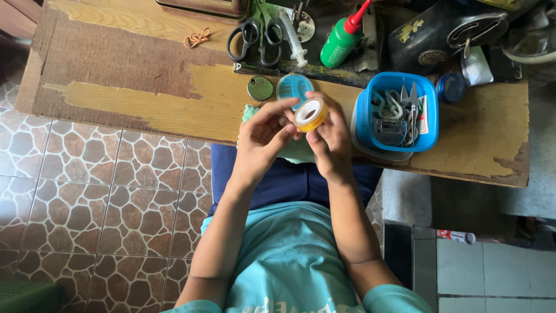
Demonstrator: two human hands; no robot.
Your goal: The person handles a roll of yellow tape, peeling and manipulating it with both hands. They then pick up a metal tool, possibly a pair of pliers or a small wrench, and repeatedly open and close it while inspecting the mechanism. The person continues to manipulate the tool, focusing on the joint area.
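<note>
Both my hands hold one small yellow tape roll (310,114) above the counter (174,110) edge, left hand (262,136) and right hand (329,145) fingers pinching its rim; I judge it light, rigid, best gripped there.

To my left the bare wooden tabletop (116,64) lay open; far ahead scissors (255,40) and green bottle (341,37) blocked me, and the blue box (397,113) crowded my right.
</note>
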